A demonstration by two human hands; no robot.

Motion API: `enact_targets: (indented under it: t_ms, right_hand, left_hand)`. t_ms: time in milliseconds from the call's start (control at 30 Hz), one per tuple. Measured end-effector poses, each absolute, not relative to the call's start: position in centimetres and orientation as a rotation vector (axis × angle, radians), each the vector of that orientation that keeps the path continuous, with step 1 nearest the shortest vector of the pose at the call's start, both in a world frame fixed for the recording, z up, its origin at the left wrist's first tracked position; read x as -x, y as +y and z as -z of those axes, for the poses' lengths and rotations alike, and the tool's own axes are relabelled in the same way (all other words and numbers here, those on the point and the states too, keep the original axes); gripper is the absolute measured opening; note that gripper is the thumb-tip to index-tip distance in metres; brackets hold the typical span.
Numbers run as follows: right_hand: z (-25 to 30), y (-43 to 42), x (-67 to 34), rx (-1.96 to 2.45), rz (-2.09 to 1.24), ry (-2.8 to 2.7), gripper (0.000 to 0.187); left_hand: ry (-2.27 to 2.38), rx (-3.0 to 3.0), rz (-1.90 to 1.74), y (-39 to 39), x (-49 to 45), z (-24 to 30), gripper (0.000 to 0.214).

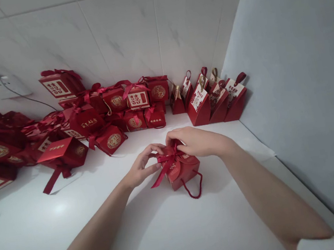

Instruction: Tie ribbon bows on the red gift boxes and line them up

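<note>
A small red gift box (185, 169) sits on the white table, with overlapping rounded flaps on top. A dark red ribbon (168, 164) is tied in a bow over the flaps, and one tail hangs off to the left. From the left, my left hand (143, 165) has its thumb and fingers curved round the ribbon at the box's left corner. Bent over the top from the right, my right hand (189, 141) pinches the ribbon near the knot; its fingertips are partly hidden. A twisted red cord handle (195, 196) lies on the table at the near side.
Many red boxes with ribbons (111, 139) are heaped along the tiled wall (123, 36) to the left. Several upright triangular red boxes (199, 110) stand at the back right. A grey-white panel (300, 81) bounds the right side. A dark cable (31, 98) runs behind the heap.
</note>
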State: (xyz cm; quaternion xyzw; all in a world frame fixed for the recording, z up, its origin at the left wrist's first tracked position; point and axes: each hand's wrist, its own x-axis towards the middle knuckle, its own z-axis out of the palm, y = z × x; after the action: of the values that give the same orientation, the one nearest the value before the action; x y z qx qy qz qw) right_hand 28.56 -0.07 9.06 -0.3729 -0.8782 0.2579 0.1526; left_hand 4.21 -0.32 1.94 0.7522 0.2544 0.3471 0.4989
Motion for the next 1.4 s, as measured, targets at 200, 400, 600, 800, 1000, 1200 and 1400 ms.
enact_targets:
  t_ms: [200, 400, 600, 800, 1000, 1200, 1400]
  right_hand:
    - [-10.1, -0.9, -29.1, 1.101, -0.809, -2.594, 0.021]
    - [-10.5, -1.5, -29.0, 1.041, -0.828, -2.643, 0.011]
    - [-10.6, -2.2, -28.6, 1.045, -0.845, -2.647, 0.015]
    - [-10.9, -2.9, -28.0, 1.046, -0.858, -2.666, 0.013]
    - [-10.7, -2.6, -28.2, 1.087, -0.897, -2.622, 0.016]
    - [-10.8, -2.8, -27.9, 1.036, -0.896, -2.628, 0.014]
    - [-11.4, -3.3, -27.7, 1.007, -0.903, -2.642, 0.013]
  left_hand:
    - [0.74, -1.846, -0.984, -0.9, -4.6, -1.3, 0.012]
    - [0.805, -1.895, -1.054, -1.9, -5.3, -1.5, 0.013]
    - [0.892, -1.899, -1.175, -2.1, -5.7, -1.4, 0.012]
    - [1.017, -2.017, -1.329, -2.6, -5.8, -1.7, 0.01]
    - [0.817, -1.981, -1.139, -2.5, -5.6, -1.9, 0.014]
    - [1.05, -2.153, -1.367, -2.9, -6.2, -2.1, 0.011]
    - [1.191, -2.096, -1.406, -3.3, -6.2, -2.1, 0.012]
